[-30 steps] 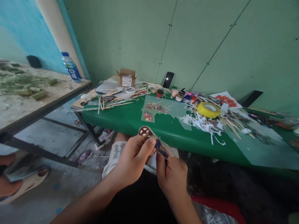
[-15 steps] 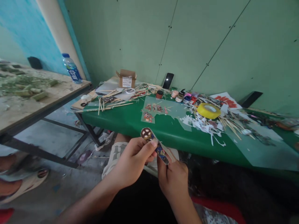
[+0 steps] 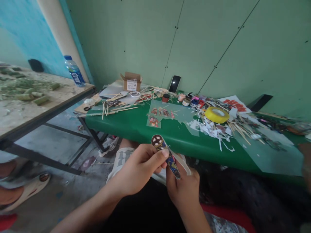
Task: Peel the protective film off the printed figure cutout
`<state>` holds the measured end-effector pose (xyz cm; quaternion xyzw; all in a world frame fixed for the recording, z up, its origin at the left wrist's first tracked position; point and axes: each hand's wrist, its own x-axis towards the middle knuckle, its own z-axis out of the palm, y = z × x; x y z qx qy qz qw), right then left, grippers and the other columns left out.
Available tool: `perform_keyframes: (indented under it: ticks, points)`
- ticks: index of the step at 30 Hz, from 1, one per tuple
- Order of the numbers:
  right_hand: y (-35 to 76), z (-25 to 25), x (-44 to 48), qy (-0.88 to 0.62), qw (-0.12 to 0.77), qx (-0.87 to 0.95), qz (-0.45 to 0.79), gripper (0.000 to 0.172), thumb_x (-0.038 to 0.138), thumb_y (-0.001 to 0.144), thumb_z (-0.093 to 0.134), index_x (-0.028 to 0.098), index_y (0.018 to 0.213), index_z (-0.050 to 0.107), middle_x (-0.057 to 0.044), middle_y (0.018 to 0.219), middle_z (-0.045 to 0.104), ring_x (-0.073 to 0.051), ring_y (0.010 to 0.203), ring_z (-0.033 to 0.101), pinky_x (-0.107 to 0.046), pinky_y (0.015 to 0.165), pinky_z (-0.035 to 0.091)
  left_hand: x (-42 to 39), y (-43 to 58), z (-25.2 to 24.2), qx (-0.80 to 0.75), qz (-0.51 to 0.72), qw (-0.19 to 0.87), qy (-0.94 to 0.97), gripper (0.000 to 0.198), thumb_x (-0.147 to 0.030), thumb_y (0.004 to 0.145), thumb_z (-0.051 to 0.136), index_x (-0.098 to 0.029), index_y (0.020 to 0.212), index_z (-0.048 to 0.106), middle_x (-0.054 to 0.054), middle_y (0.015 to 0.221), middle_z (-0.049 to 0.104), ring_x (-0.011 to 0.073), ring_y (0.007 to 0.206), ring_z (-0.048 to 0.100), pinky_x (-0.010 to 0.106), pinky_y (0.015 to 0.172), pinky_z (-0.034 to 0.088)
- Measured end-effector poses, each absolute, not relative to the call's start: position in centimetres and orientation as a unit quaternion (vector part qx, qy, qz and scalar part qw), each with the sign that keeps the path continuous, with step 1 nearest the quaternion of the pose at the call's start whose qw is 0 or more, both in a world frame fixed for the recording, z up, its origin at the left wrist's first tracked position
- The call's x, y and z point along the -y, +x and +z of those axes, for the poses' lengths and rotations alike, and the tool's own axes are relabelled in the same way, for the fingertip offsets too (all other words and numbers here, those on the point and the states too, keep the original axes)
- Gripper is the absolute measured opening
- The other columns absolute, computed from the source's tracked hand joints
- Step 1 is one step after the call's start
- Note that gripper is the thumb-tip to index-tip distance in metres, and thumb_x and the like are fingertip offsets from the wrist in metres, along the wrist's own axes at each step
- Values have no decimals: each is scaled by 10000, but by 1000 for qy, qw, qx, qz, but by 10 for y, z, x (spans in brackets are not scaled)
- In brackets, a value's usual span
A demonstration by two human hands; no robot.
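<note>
In the lower centre of the frame, the left hand pinches a small printed paper cut-out figure with a round brown, white-spotted head between thumb and forefinger, just below that head. The right hand is closed around the figure's dark blue lower end, and a pale strip curls away beside it. The figure is held in the air over the lap, tilted, just short of the near edge of the green-covered table.

The work in hand looks like separating or fitting the pale strip along the figure. Whether it is a backing or a stick cannot be told. Going further would likely call for a firm pinch near the head and a slow, even pull from the lower end, as thin paper tears easily.

On the table lie a clear plastic sheet carrying more small printed figures and a heap of white paper scraps. Beyond them are a yellow roll of tape, little paint pots and thin wooden sticks. Farther back stand an open cardboard box and a dark phone leaning on the green wall. At upper left, a clear water bottle with a blue cap stands on a pale wooden bench.
</note>
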<state>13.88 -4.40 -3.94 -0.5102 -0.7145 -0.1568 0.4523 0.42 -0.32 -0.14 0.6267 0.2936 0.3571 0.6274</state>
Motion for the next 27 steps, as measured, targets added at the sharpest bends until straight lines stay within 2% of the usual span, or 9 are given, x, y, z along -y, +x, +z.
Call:
perform_keyframes:
  ticks: [5,8,11,17,22,27]
  points:
    - [140,-41,44,-517,452,712,-142,265,199,970,369,184,851,605,-3,619,653,-142,425,601,-231,413,414,2,1,2,-312,391,543,674,288,-368,908,575,-179,695,535,-33,650,441,103,613,381,228,535,298]
    - [140,-43,46,-511,461,716,-116,230,166,945,389,203,919,614,-1,695,698,-135,465,628,-218,438,431,3,1,1,-296,406,541,674,297,-361,965,489,-188,723,489,-47,658,397,93,601,348,215,547,311]
    - [139,-44,46,-510,462,718,-104,231,137,923,389,210,920,608,14,678,697,-129,457,633,-211,441,433,3,3,-2,-290,420,562,651,349,-386,993,426,-192,703,433,-55,625,360,85,563,319,215,517,283]
    - [137,-46,46,-528,457,711,-84,254,159,924,382,183,1006,621,4,674,704,-140,433,626,-221,420,433,2,9,-4,-284,463,575,612,364,-366,964,487,-194,655,401,-72,583,265,80,512,198,222,449,188]
    - [133,-48,46,-548,462,693,-74,277,148,914,379,179,956,651,7,621,681,-133,403,604,-216,404,422,5,19,1,-288,513,622,516,373,-373,884,594,-195,617,405,-82,529,286,63,468,224,210,434,181]
    - [131,-46,47,-556,456,691,-71,285,144,918,378,171,914,662,-6,603,668,-139,394,593,-226,388,408,8,23,-1,-313,525,603,512,376,-354,890,578,-194,603,396,-85,505,286,57,453,227,210,440,198]
